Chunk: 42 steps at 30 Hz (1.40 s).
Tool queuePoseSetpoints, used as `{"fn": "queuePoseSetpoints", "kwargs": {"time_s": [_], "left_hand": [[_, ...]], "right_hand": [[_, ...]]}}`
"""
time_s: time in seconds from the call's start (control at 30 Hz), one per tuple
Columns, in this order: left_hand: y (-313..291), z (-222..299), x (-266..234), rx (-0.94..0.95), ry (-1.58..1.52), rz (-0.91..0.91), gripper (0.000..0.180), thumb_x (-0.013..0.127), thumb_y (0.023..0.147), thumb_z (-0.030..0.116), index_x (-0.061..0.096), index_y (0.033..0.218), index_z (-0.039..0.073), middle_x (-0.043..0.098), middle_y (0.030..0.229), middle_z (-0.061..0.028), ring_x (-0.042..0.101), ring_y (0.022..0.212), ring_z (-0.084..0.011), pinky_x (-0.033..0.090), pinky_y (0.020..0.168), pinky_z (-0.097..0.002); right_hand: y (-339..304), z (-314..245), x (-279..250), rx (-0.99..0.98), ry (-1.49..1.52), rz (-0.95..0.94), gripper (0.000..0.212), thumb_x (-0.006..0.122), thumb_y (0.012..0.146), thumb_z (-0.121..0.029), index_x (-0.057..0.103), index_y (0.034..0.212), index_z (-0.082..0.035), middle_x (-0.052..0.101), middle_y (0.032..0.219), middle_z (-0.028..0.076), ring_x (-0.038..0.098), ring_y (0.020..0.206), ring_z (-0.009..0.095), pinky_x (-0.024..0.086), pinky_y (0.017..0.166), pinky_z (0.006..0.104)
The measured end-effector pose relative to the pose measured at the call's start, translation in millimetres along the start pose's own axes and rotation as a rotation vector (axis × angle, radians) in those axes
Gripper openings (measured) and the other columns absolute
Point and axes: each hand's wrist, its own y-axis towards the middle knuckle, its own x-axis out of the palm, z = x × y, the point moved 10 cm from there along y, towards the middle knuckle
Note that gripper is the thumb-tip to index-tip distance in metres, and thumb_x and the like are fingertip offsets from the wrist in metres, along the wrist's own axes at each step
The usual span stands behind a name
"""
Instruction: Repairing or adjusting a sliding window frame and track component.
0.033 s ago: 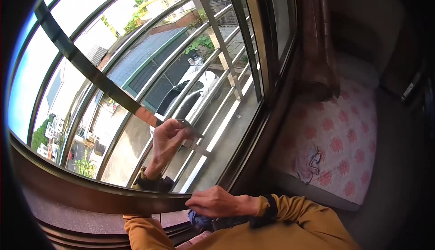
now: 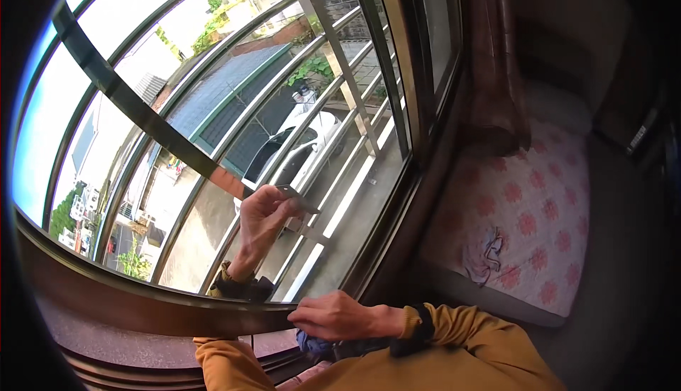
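My left hand (image 2: pixel 261 224) shows through the window pane, its sleeve passing below the bottom rail of the frame. Thumb and fingers pinch a thin, flat grey plate (image 2: pixel 301 202) with a small hole near one corner; it looks like a scraper blade. The plate is close to the far face of the glass; whether it touches is hard to tell. On this side, my right hand (image 2: pixel 337 314) is closed over the brown window frame (image 2: pixel 234 320) at its lower rail, fingertips curled on the edge.
Metal bars (image 2: pixel 152 121) cross the window outside. Beyond them stands a white car (image 2: pixel 312 139) beside a green-edged roof. A mattress (image 2: pixel 528 210) with pink flower print lies to the right, a crumpled cloth (image 2: pixel 488 256) on it. A brown curtain (image 2: pixel 496 72) hangs beside the window.
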Motion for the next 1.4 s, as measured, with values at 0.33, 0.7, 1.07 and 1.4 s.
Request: {"fn": "queuePoseSetpoints", "kwargs": {"time_s": [0.33, 0.7, 1.07, 1.4], "left_hand": [[7.5, 21.3, 8.5, 0.172, 0.077, 0.003, 0.005, 0.063, 0.086, -0.003, 0.061, 0.09, -0.002, 0.068, 0.085, -0.0083, 0.066, 0.077, -0.0133, 0.054, 0.07, -0.0241], [61.9, 21.0, 25.6, 0.283, 0.019, -0.041, 0.006, 0.059, 0.089, -0.003, 0.062, 0.093, -0.005, 0.068, 0.085, -0.0085, 0.067, 0.077, -0.015, 0.055, 0.074, -0.0273], [101.5, 15.6, 42.5, 0.362, -0.012, -0.109, 0.011, 0.056, 0.09, -0.001, 0.062, 0.097, -0.007, 0.068, 0.085, -0.0095, 0.067, 0.079, -0.0148, 0.056, 0.073, -0.0275], [130.9, 10.5, 58.2, 0.386, -0.064, -0.118, 0.014, 0.058, 0.089, 0.0, 0.062, 0.1, -0.006, 0.069, 0.087, -0.0095, 0.067, 0.08, -0.0148, 0.054, 0.073, -0.0263]], "right_hand": [[31.7, -28.6, 10.7, -0.084, -0.118, 0.144, 0.041, 0.068, 0.075, -0.011, 0.052, 0.112, -0.001, 0.057, 0.097, 0.013, 0.063, 0.08, 0.028, 0.052, 0.07, 0.0351], [32.0, -28.3, 25.7, -0.058, -0.2, 0.216, 0.053, 0.073, 0.071, -0.011, 0.05, 0.117, 0.003, 0.058, 0.102, 0.016, 0.063, 0.09, 0.029, 0.054, 0.077, 0.0355], [29.2, -28.6, 33.0, -0.021, -0.207, 0.199, 0.057, 0.074, 0.067, -0.008, 0.049, 0.116, 0.004, 0.057, 0.101, 0.015, 0.062, 0.09, 0.029, 0.053, 0.076, 0.0355], [30.2, -36.3, 29.3, -0.044, -0.28, 0.274, 0.051, 0.075, 0.071, -0.013, 0.052, 0.113, 0.005, 0.06, 0.096, 0.015, 0.063, 0.083, 0.028, 0.054, 0.07, 0.0336]]}}
